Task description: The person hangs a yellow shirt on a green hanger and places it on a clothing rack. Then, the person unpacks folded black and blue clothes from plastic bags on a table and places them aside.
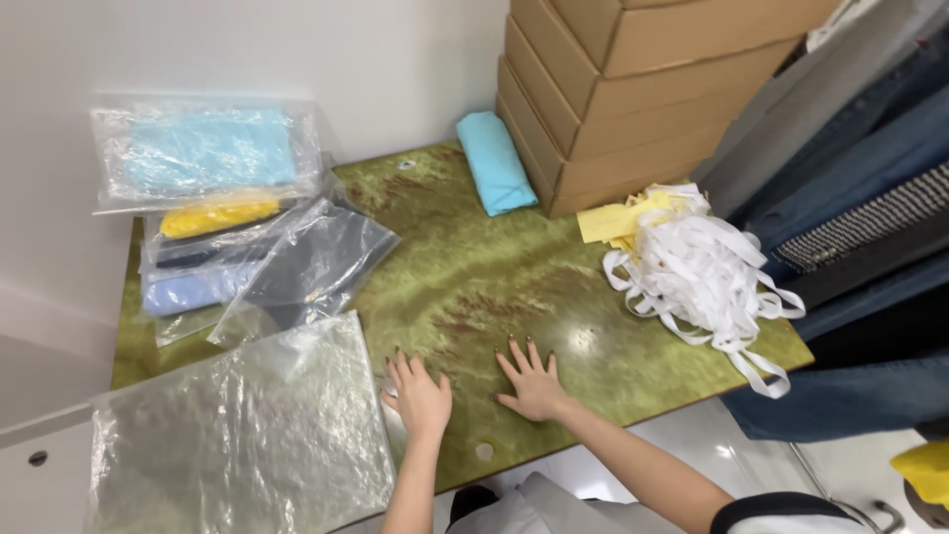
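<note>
Both hands are lying flat, palms down and fingers spread, on the green mottled surface (474,267) near its front edge; neither grip is holding anything. The left hand (419,396) is resting just beside a large clear plastic bag (237,435), and the right hand (534,384) is lying on bare surface. Beyond, a pile of bagged garments (213,218) is showing blue, yellow and dark packs. One folded light-blue cloth (494,161) is leaning against four stacked cardboard boxes (633,99). A heap of white strips (702,272) is covering yellow paper slips (608,220).

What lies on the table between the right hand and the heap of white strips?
Nothing: in the head view, the green table is bare between the right hand and the heap of white strips.
</note>
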